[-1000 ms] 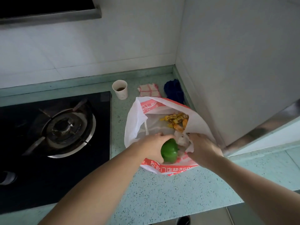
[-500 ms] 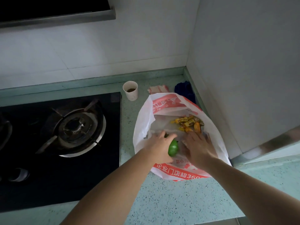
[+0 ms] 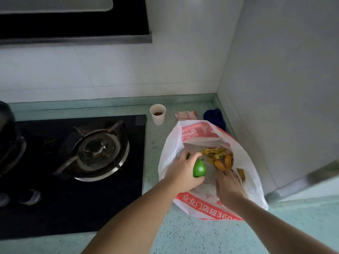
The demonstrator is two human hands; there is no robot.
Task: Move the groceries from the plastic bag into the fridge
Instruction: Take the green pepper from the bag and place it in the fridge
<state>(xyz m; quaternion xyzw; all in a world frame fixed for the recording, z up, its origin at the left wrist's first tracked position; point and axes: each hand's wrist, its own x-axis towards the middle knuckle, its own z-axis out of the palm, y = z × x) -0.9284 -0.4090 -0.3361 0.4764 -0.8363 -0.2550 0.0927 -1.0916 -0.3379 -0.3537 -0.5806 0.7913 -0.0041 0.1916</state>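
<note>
A white plastic bag (image 3: 255,182) with red print lies open on the green counter. Inside it my left hand (image 3: 183,171) grips a shiny green fruit (image 3: 199,169). My right hand (image 3: 228,186) reaches into the bag beside it, fingers spread toward the yellow and orange wrapped snacks (image 3: 220,158) at the bag's far side. Whether the right fingers hold anything is hidden. The grey fridge side (image 3: 286,88) rises just right of the bag.
A black gas hob (image 3: 73,173) with a burner (image 3: 97,153) fills the left. A paper cup (image 3: 158,114) with a dark liquid, a red-checked cloth (image 3: 186,115) and a dark blue cloth (image 3: 214,117) lie behind the bag. A range hood (image 3: 73,21) hangs above.
Both hands went deeper into the bag. The right hand left the bag's near rim and moved toward the snacks; the left hand kept the green fruit.
</note>
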